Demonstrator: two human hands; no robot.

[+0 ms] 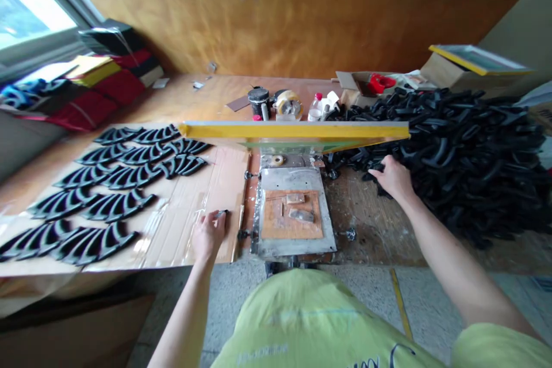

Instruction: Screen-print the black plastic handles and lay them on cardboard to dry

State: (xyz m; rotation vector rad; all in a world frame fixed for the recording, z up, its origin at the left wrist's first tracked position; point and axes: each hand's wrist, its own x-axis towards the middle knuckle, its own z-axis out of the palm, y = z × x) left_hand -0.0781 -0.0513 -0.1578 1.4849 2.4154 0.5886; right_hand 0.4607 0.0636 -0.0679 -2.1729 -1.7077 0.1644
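My right hand (391,176) reaches into the near left edge of a big heap of black curved plastic parts (466,149), with its fingers curled over one of them. My left hand (209,234) rests on the cardboard sheet (190,213) beside the metal printing plate (293,210); its fingers are bent around something small and dark that I cannot make out. A yellow-framed printing screen (293,131) is tilted up above the plate. Rows of black fin-shaped parts (116,184) lie spread on the cardboard to the left.
Behind the screen stand a black tin (259,100), a tape roll (288,104) and a small bottle (316,108). Folded red and black cloth (107,80) lies at the far left by a window. Boxes (457,66) sit at the back right. A plywood board (293,29) backs the table.
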